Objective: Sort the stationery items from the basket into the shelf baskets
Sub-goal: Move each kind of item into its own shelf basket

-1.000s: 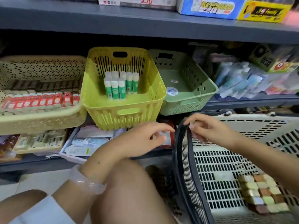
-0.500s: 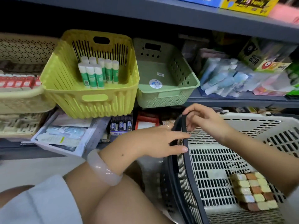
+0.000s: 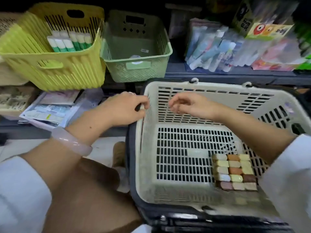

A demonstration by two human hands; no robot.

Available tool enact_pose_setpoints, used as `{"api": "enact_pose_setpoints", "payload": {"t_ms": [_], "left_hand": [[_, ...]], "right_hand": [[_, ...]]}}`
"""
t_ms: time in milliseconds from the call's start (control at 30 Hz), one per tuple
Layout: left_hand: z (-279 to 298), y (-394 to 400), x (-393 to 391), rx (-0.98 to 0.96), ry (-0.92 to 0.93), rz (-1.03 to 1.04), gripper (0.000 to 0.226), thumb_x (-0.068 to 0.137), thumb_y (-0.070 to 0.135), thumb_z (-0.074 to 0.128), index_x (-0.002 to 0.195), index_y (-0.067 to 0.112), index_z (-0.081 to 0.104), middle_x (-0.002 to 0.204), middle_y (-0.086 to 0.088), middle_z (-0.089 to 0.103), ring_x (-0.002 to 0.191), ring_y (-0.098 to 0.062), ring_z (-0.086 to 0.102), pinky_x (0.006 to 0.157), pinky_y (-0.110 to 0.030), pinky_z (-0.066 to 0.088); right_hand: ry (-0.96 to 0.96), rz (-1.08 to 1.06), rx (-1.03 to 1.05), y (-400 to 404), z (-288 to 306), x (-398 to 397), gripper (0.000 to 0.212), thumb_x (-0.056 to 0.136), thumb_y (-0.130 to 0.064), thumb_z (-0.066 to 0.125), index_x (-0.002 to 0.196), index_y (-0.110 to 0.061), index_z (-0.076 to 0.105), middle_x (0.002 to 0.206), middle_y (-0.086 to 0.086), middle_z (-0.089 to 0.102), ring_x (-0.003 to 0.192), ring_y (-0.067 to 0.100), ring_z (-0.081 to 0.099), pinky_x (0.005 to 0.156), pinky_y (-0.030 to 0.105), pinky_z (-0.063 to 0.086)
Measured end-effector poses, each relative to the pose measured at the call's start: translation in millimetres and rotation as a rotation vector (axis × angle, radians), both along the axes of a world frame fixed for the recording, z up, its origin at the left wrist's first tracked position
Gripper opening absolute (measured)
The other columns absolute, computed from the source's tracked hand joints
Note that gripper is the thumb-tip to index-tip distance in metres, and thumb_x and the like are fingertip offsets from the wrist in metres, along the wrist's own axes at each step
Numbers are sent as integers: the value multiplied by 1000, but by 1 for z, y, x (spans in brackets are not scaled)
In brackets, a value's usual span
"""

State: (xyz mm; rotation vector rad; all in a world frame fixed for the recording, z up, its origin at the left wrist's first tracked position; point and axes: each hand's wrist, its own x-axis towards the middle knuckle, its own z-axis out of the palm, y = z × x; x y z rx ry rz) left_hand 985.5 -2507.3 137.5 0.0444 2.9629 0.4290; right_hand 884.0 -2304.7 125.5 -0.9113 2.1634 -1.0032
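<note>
A cream shopping basket with a dark handle sits low at the right. On its floor lies a block of small coloured erasers. My left hand pinches the basket's left rim and the dark handle. Inside the basket, near its back wall, my right hand hovers with curled fingers and nothing in it. On the shelf stand a yellow basket with green-and-white glue sticks and a green basket that looks almost bare inside.
Packets of stationery and a printed box crowd the shelf at the right. A white tray of packets lies on the lower shelf at the left. My knee is below the left arm.
The view dropped down onto the cream basket. The dark handle has swung down to the basket's rim. My right hand let go of it and moved inside the basket.
</note>
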Motion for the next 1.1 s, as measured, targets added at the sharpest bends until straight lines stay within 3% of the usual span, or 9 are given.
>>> {"api": "enact_pose_setpoints", "payload": {"t_ms": [167, 267, 400, 467, 600, 733, 900, 1033, 1100], "left_hand": [[0, 27, 11, -305, 176, 170, 36, 87, 22, 49, 122, 16, 53, 124, -20, 41, 110, -37, 42, 84, -43, 40], [-7, 59, 10, -184, 270, 59, 36, 89, 25, 48, 123, 15, 53, 130, -16, 42, 114, -34, 43, 89, -43, 41], [-31, 86, 13, 137, -57, -74, 32, 94, 31, 44, 124, 23, 51, 130, -1, 48, 114, -20, 48, 96, -38, 41], [-41, 80, 14, 135, -192, -96, 30, 94, 32, 43, 122, 24, 53, 128, -1, 51, 113, -19, 48, 95, -35, 40], [-44, 66, 11, 262, -236, 16, 26, 95, 29, 43, 115, 22, 58, 116, -3, 60, 98, -21, 59, 88, -34, 46], [-45, 65, 12, 262, -280, 46, 26, 94, 33, 42, 113, 24, 58, 112, -3, 60, 94, -22, 62, 87, -37, 49], [-43, 65, 12, 221, -296, 55, 28, 95, 33, 41, 116, 22, 56, 118, -3, 58, 95, -20, 59, 88, -35, 47], [-43, 66, 12, 210, -293, 58, 29, 95, 32, 41, 117, 21, 56, 118, -3, 58, 96, -21, 59, 88, -33, 47], [-44, 65, 13, 215, -290, 60, 28, 95, 32, 41, 116, 22, 56, 115, -4, 59, 93, -21, 60, 86, -33, 48]], "right_hand": [[108, 379, 565, 57, -47, -7, 32, 90, -19, 57, 121, -17, 52, 117, 4, 57, 109, 21, 54, 96, 34, 45], [141, 577, 868, 81, -80, 3, 54, 87, -32, 60, 135, -19, 39, 139, 6, 37, 127, 22, 38, 105, 35, 35], [199, 697, 1048, 107, -112, 17, 74, 79, -43, 66, 140, -24, 28, 149, 9, 14, 132, 29, 30, 105, 42, 37], [261, 726, 1074, 119, -120, 22, 83, 74, -45, 70, 141, -25, 25, 151, 8, 2, 133, 31, 27, 102, 43, 39], [411, 754, 1047, 134, -128, 30, 96, 67, -50, 71, 143, -26, 18, 154, 5, -6, 139, 30, 12, 101, 46, 37], [492, 742, 942, 139, -129, 28, 81, 70, -51, 64, 138, -28, 26, 151, 4, 6, 136, 27, 15, 97, 47, 37], [543, 633, 869, 144, -130, 25, 63, 80, -46, 55, 137, -27, 34, 153, 6, 5, 139, 25, 10, 106, 47, 34], [575, 642, 982, 146, -136, 32, 72, 78, -49, 58, 138, -25, 29, 154, 7, -3, 140, 32, 4, 105, 55, 29], [634, 632, 1006, 145, -137, 35, 76, 76, -51, 60, 138, -22, 27, 153, 7, 1, 136, 34, 14, 102, 53, 34]]}}
